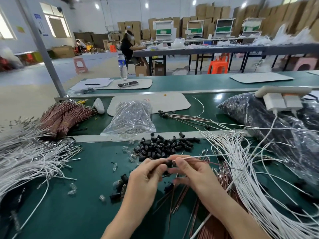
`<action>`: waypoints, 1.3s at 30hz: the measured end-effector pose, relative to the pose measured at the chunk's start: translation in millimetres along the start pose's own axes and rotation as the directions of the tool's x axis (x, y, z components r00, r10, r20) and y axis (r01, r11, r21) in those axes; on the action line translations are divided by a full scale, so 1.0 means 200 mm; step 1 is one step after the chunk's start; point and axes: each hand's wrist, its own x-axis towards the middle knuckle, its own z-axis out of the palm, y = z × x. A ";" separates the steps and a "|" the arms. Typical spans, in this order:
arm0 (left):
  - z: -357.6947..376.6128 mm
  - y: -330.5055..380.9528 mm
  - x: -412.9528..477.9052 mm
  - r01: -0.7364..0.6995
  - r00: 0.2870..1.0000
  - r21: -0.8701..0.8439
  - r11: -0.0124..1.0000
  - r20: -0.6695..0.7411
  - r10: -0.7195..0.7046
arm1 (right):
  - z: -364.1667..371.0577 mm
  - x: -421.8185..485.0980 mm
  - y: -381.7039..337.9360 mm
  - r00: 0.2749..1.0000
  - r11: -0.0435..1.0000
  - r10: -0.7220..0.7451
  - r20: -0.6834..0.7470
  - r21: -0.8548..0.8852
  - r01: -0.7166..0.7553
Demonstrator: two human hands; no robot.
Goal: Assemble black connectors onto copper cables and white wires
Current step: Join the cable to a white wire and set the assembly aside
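A: What's on the green table?
B: Loose white wires at three o'clock, black connectors heaped at twelve
A: And the hands?
B: Left hand pinches one connector at centre; right hand pinches a thin wire beside it

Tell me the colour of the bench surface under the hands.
The bench surface is dark green; head view shows it.

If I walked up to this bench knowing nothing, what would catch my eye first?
The left hand and right hand meet at the near centre, together pinching a black connector and a thin wire. Just beyond lies a heap of black connectors, and white wires fan out on both sides.
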 end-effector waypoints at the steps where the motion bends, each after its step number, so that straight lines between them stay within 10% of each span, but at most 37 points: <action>1: 0.01 0.00 -0.01 -0.009 1.000 0.013 1.000 0.013 0.008 | 0.00 0.00 0.00 0.999 1.000 -0.017 -0.036 -0.005 0.016; 9: -0.01 -0.03 0.00 0.060 0.997 -0.085 0.995 -0.052 -0.064 | -0.05 0.03 -0.01 0.960 0.989 -0.041 -0.277 0.126 0.078; 39: 0.00 -0.01 -0.01 0.108 0.994 -0.054 0.993 0.029 -0.106 | -0.03 0.00 -0.02 0.990 0.994 -0.025 -0.136 0.100 0.038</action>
